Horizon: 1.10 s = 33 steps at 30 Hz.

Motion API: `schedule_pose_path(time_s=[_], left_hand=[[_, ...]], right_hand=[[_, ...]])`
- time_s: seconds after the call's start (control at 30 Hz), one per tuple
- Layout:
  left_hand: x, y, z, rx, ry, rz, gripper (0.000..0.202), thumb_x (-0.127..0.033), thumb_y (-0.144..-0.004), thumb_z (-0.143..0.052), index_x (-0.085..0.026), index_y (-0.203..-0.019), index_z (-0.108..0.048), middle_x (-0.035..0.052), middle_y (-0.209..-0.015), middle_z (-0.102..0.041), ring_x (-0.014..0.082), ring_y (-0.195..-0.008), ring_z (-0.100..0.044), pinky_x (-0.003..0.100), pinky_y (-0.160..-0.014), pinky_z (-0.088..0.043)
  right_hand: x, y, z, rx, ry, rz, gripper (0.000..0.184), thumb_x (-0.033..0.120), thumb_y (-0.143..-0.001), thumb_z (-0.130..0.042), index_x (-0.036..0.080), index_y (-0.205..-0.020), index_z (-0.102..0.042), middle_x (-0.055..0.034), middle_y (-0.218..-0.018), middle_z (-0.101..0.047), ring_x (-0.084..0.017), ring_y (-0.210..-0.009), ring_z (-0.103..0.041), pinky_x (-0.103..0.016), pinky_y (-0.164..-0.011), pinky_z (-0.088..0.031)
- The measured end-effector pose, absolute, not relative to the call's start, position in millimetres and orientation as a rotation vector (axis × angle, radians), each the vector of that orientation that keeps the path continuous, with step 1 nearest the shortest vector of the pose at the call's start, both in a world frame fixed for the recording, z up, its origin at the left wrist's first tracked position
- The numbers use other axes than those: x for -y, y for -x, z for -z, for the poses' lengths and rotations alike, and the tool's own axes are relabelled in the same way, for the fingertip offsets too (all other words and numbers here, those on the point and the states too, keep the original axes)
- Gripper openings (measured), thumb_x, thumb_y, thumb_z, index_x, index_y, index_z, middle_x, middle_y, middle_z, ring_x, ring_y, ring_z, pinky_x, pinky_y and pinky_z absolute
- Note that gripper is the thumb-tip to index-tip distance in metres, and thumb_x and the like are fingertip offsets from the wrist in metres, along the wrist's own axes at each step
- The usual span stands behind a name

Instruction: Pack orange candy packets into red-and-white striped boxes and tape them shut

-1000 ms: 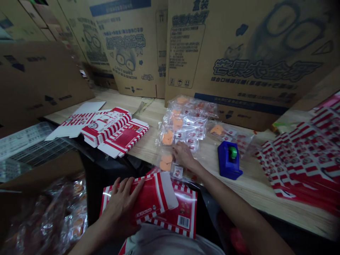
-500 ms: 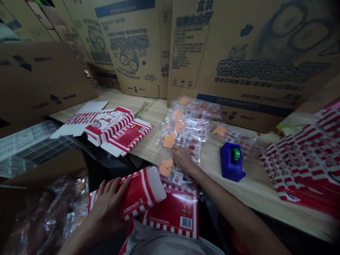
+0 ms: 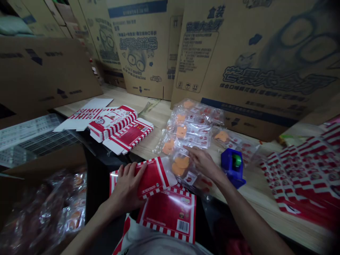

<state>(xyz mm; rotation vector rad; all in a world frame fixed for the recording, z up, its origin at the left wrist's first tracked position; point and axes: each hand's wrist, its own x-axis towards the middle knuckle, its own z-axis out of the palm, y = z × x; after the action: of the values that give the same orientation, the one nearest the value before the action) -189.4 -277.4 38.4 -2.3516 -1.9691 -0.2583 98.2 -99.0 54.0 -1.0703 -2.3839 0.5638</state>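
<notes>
My left hand (image 3: pixel 126 187) grips a red-and-white striped carton (image 3: pixel 154 177), held over my lap with its open end toward the table. Under it lies a flat red carton (image 3: pixel 170 214) with a barcode. My right hand (image 3: pixel 204 163) is closed on a clear packet with orange pieces (image 3: pixel 181 165), lifted just off the table edge beside the carton's open end. Behind it a pile of the same clear packets (image 3: pixel 193 124) lies on the wooden table (image 3: pixel 255 193).
A blue tape dispenser (image 3: pixel 231 166) stands right of my right hand. Flat striped cartons fan out at the right (image 3: pixel 305 170) and more lie at the left (image 3: pixel 117 127). Big brown shipping boxes (image 3: pixel 239 60) wall the back. A box of bagged goods (image 3: pixel 53 212) sits lower left.
My right hand has taken a packet from the pile and drawn it toward me. My left hand moved the striped carton left, then back up toward the table edge.
</notes>
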Motion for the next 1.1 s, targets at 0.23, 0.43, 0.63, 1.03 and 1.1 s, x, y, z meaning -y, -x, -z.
schedule_pose_path(time_s=[0.23,0.43,0.63,1.03,1.1], left_hand=[[251.5,167.1,-28.2,1.93,2.387,0.266,0.102,-0.046,-0.054,-0.074,-0.012,-0.143,-0.037,0.0267,-0.133,-0.042,0.0458,-0.122,-0.038,0.065,-0.104,-0.021],[237.2,166.1,-26.3,1.95,2.478,0.26,0.109,-0.053,-0.052,-0.075,-0.013,-0.146,-0.034,0.026,-0.135,-0.041,0.045,-0.125,-0.036,0.064,-0.105,-0.021],[227.1,167.4,-27.8,1.855,2.56,0.24,0.112,-0.052,-0.051,-0.077,-0.013,-0.147,-0.032,0.0275,-0.139,-0.038,0.0465,-0.128,-0.034,0.064,-0.106,-0.018],[215.2,157.8,-25.0,1.865,2.532,0.278,0.115,-0.049,-0.047,-0.08,-0.015,-0.147,-0.033,0.0257,-0.141,-0.034,0.0461,-0.132,-0.028,0.063,-0.109,-0.015],[212.3,157.4,-27.2,1.843,2.576,0.264,0.113,-0.051,-0.048,-0.079,-0.015,-0.146,-0.035,0.0259,-0.141,-0.035,0.0464,-0.132,-0.028,0.064,-0.108,-0.016]], right_hand=[[98.2,-95.7,-53.8,2.601,0.976,-0.658,0.05,0.008,-0.087,-0.042,0.027,-0.131,-0.059,-0.0033,-0.085,-0.063,-0.015,-0.074,-0.057,-0.023,-0.066,-0.04],[75.4,-99.2,-48.5,2.478,0.966,-0.793,0.046,0.01,-0.085,-0.044,0.023,-0.123,-0.066,-0.0071,-0.104,-0.07,-0.021,-0.093,-0.063,-0.028,-0.079,-0.046],[68.9,-100.5,-47.1,2.384,1.007,-0.794,0.048,0.006,-0.082,-0.041,0.022,-0.117,-0.07,-0.0045,-0.094,-0.073,-0.018,-0.075,-0.063,-0.027,-0.07,-0.047],[91.2,-88.5,-42.6,2.676,0.838,-0.578,0.042,0.01,-0.088,-0.047,0.033,-0.116,-0.069,-0.0061,-0.104,-0.062,-0.022,-0.099,-0.053,-0.044,-0.097,-0.034],[93.2,-85.3,-39.5,2.602,0.862,-0.562,0.04,0.011,-0.088,-0.046,0.033,-0.111,-0.071,-0.0073,-0.12,-0.059,-0.026,-0.114,-0.05,-0.052,-0.104,-0.027]])
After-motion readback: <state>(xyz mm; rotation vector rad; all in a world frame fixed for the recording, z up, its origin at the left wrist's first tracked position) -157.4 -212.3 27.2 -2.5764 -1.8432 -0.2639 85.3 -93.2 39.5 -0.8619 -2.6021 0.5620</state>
